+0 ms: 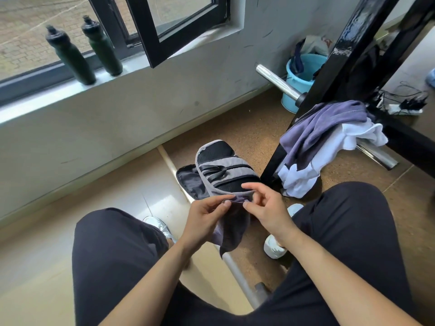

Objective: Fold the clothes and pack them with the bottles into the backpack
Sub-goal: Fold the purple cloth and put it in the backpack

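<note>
Here, the left hand and right hand each pinch the top edge of a purple cloth hanging between the knees. The backpack lies open on the floor just beyond. Two bottles stand on the sill; purple and white clothes drape a black frame.

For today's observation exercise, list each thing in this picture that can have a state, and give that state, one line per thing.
Grey and black backpack: on the floor, unzipped, flap open.
Small dark purple cloth: pinched at its top edge by both hands, hanging down.
Left hand: gripping the cloth.
Right hand: gripping the cloth.
Two dark green bottles: upright on the windowsill, capped.
Purple and white clothes: unfolded, heaped on the black frame.
Black-framed window: swung open.
</note>
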### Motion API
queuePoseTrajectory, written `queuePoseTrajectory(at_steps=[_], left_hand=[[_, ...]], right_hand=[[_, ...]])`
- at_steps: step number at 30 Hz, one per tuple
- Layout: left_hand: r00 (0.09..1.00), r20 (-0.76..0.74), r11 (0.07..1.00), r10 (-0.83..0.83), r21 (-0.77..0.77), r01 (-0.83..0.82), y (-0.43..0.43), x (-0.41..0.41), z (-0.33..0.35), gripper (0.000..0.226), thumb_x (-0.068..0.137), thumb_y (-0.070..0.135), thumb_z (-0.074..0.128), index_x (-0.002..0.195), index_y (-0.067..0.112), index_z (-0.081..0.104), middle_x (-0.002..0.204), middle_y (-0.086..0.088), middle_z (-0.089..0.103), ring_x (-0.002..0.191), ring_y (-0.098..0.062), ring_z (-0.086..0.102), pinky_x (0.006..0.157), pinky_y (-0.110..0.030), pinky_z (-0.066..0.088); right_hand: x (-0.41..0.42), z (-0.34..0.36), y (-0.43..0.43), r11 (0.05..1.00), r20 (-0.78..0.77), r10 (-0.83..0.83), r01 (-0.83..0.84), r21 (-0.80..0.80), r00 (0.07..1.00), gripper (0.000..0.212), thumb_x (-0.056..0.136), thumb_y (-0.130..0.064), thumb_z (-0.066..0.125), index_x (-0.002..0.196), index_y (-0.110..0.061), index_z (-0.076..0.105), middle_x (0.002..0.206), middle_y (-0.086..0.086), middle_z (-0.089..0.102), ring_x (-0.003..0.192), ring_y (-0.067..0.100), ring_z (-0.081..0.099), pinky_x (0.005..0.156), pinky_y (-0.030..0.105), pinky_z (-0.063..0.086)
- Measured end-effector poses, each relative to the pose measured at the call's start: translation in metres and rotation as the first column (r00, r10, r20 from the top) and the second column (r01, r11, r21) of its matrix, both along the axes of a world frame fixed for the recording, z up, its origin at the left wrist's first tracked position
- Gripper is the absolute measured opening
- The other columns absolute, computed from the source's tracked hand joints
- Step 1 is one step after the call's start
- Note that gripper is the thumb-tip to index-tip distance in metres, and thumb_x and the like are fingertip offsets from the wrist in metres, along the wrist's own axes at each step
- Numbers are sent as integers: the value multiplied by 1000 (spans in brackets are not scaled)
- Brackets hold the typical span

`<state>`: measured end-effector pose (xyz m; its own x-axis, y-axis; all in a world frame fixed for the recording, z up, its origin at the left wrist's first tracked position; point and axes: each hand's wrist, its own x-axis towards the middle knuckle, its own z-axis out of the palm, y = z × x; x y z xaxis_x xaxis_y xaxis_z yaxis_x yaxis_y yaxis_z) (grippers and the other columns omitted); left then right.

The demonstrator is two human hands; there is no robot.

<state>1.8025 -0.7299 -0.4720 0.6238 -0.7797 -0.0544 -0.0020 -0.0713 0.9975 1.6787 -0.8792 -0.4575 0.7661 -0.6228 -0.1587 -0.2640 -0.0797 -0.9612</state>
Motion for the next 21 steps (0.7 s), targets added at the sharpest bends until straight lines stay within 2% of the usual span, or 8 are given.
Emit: queuePoseTrajectory(at_steps=[2, 4, 5, 8, 10, 12, 16, 21], left_hand=[[996, 84, 1000, -17, 7, 17, 1, 3, 2, 19, 96, 10, 68, 112, 10, 79, 103, 9, 78, 101, -11, 72, 89, -24, 53], [987, 153, 999, -46, 1, 46, 2, 6, 5, 19, 95, 10, 69, 110, 10, 80, 99, 10, 77, 96, -7, 69, 85, -19, 50], [984, 166, 998, -63, 1, 64, 2, 7, 6, 19, 95, 9, 69, 111, 10, 79, 100, 6, 77, 97, -9, 69, 86, -20, 50], [989, 116, 996, -87, -15, 89, 3, 7, 7, 21, 96, 6, 68, 114, 8, 78, 105, -1, 79, 101, -16, 72, 88, -24, 52], [994, 60, 996, -88, -13, 89, 4, 8, 5, 21, 98, 9, 67, 118, 7, 76, 108, -5, 78, 98, -26, 72, 84, -33, 55], [996, -20, 996, -87, 3, 87, 6, 13, 1, 20, 101, 16, 65, 118, 5, 69, 110, -9, 75, 91, -33, 66, 79, -41, 52], [981, -141, 989, -137, 27, 142, 7, 16, -12, 17, 99, 13, 56, 101, -3, 51, 92, -12, 57, 86, -23, 50, 79, -38, 42], [969, -96, 966, -228, 105, 238, 3, 12, -23, 14, 87, 0, 61, 98, -4, 52, 91, -13, 61, 87, -22, 58, 81, -28, 50]], right_hand=[[0, -2, -5, 957, 19, 98, -89, -275, 995, 48, 78, -11, 77, 122, -27, 67, 98, -4, 58, 88, 8, 58, 81, 19, 48], [1, -3, -5, 911, 3, 227, -212, -355, 974, 55, 75, -21, 81, 127, -29, 65, 124, -13, 58, 118, 4, 52, 99, 15, 41], [2, -2, -2, 902, -16, 275, -263, -344, 961, 55, 76, -22, 82, 128, -30, 65, 130, -15, 58, 125, 2, 49, 105, 15, 38], [6, -1, 8, 921, -30, 344, -344, -183, 938, 35, 86, -17, 76, 119, -25, 69, 114, -11, 69, 111, 2, 62, 95, 20, 49], [8, -3, 8, 933, -11, 315, -312, -180, 949, 16, 90, -15, 73, 106, -18, 72, 94, -7, 73, 92, 4, 67, 82, 23, 50], [8, -4, 4, 956, 23, 251, -244, -164, 968, 5, 91, -13, 71, 94, -16, 72, 83, -8, 71, 81, 3, 64, 79, 23, 47], [8, 3, -7, 990, 152, 130, -119, -80, 980, 14, 93, -4, 67, 95, -18, 72, 87, -16, 72, 87, 0, 65, 85, 16, 47], [1, 6, -23, 999, 274, -9, -5, 49, 962, 10, 95, -6, 65, 101, -9, 73, 101, 6, 74, 99, 14, 67, 94, 24, 47]])
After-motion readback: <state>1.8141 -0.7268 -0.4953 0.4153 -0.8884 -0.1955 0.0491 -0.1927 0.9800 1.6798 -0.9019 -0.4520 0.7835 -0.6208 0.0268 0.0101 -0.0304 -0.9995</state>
